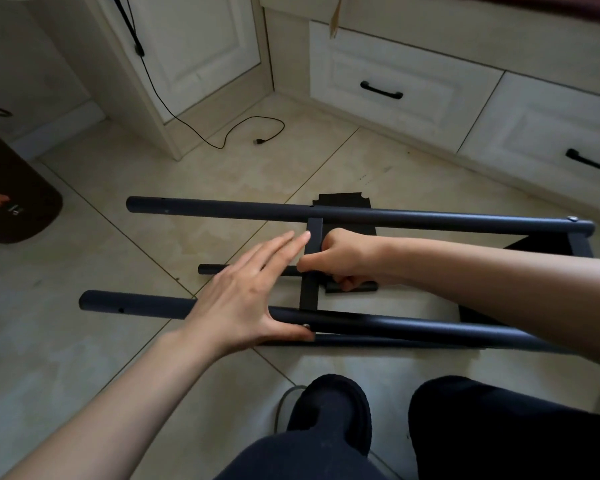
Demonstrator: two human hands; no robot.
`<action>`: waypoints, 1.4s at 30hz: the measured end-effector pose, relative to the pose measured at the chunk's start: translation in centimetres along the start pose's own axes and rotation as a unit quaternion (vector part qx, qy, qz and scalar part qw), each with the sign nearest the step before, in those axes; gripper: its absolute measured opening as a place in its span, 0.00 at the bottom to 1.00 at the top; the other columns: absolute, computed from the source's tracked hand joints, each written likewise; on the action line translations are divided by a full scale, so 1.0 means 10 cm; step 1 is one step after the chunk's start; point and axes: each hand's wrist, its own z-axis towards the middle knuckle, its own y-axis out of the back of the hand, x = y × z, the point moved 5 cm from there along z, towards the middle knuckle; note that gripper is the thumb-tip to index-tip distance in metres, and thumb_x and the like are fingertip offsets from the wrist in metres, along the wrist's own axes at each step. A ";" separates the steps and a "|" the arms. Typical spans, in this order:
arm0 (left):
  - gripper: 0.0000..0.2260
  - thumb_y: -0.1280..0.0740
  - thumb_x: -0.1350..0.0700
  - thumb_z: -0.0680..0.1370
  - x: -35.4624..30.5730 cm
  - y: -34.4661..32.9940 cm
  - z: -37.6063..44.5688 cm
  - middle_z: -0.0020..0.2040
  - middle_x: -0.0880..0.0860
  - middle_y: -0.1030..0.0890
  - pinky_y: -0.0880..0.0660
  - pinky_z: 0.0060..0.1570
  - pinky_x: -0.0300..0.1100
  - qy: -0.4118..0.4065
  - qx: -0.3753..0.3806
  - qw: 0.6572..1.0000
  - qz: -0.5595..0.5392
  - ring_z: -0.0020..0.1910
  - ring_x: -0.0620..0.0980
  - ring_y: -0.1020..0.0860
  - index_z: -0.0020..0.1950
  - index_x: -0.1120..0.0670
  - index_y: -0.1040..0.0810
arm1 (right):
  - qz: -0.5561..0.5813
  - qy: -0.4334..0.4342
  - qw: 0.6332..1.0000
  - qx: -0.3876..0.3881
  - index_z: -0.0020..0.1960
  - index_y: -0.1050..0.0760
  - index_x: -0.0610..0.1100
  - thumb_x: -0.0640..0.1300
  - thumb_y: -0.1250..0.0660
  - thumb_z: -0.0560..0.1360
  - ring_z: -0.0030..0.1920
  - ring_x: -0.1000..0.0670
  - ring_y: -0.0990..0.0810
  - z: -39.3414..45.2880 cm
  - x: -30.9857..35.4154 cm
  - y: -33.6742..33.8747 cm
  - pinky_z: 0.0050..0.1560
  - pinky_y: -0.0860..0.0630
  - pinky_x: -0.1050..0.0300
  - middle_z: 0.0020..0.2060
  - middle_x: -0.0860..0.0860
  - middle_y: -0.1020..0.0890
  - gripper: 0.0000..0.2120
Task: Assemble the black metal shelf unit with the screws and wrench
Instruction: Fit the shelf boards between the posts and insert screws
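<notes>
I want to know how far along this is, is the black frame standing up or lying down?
Lying down. The frame's long tubes run flat, level with the floor, crossbar between them; right hand grips the crossbar.

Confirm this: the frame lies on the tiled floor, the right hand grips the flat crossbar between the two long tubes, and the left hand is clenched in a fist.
Wrong on the left hand: the head view shows it open, fingers straight. The rest stands: right hand grips the crossbar.
</notes>
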 end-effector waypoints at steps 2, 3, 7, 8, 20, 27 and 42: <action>0.53 0.33 0.24 0.63 -0.01 -0.01 0.02 0.80 0.34 0.48 0.33 0.65 0.42 -0.015 -0.008 1.000 -0.001 0.77 0.40 0.40 0.81 0.37 0.56 | -0.011 0.008 1.000 -0.007 0.35 0.30 0.47 0.51 0.31 0.75 0.24 0.53 0.32 0.00 0.01 0.01 0.24 0.33 0.63 0.24 0.53 0.30 0.14; 0.52 0.34 0.24 0.63 -0.03 0.00 0.02 0.79 0.36 0.41 0.28 0.63 0.43 -0.022 -0.029 0.999 0.005 0.75 0.42 0.34 0.82 0.40 0.50 | -0.018 0.011 1.000 -0.011 0.34 0.30 0.47 0.52 0.31 0.74 0.23 0.54 0.33 0.01 0.02 0.01 0.23 0.33 0.64 0.21 0.55 0.30 0.15; 0.49 0.36 0.25 0.65 -0.08 0.03 -0.02 0.69 0.45 0.23 0.21 0.39 0.43 -0.030 -0.078 0.996 0.026 0.42 0.49 0.16 0.81 0.47 0.39 | -0.057 0.030 0.998 -0.014 0.33 0.31 0.48 0.55 0.31 0.74 0.17 0.58 0.35 0.03 0.04 0.04 0.22 0.34 0.67 0.17 0.58 0.32 0.17; 0.49 0.36 0.24 0.64 -0.08 0.03 -0.02 0.70 0.44 0.23 0.22 0.38 0.42 -0.026 -0.073 0.997 0.025 0.37 0.49 0.18 0.81 0.44 0.42 | -0.067 0.036 0.997 -0.010 0.33 0.31 0.48 0.55 0.31 0.75 0.20 0.57 0.33 0.03 0.05 0.05 0.23 0.32 0.67 0.20 0.57 0.31 0.17; 0.48 0.43 0.20 0.64 -0.07 -0.01 0.04 0.75 0.25 0.64 0.20 0.45 0.42 0.005 0.042 0.998 0.036 0.41 0.42 0.18 0.80 0.33 0.56 | -0.336 0.270 0.884 -0.181 0.51 0.17 0.46 0.47 0.35 0.79 0.41 0.60 0.21 -0.21 0.52 0.88 0.38 0.33 0.74 0.38 0.56 0.20 0.08; 0.48 0.43 0.20 0.66 -0.08 -0.01 0.03 0.76 0.26 0.63 0.22 0.40 0.37 -0.011 0.033 0.998 0.050 0.24 0.38 0.34 0.81 0.36 0.54 | -0.514 0.261 0.814 -0.070 0.60 0.27 0.42 0.61 0.45 0.80 0.47 0.51 0.30 0.11 0.25 0.73 0.51 0.30 0.56 0.47 0.49 0.29 0.24; 0.43 0.38 0.25 0.69 -0.11 -0.02 -0.09 0.79 0.40 0.38 0.26 0.29 0.35 -0.072 -0.060 0.995 0.041 0.26 0.37 0.39 0.78 0.49 0.32 | -0.499 0.314 0.794 -0.146 0.48 0.27 0.38 0.61 0.45 0.79 0.36 0.45 0.27 0.06 0.30 0.63 0.39 0.26 0.48 0.42 0.47 0.30 0.26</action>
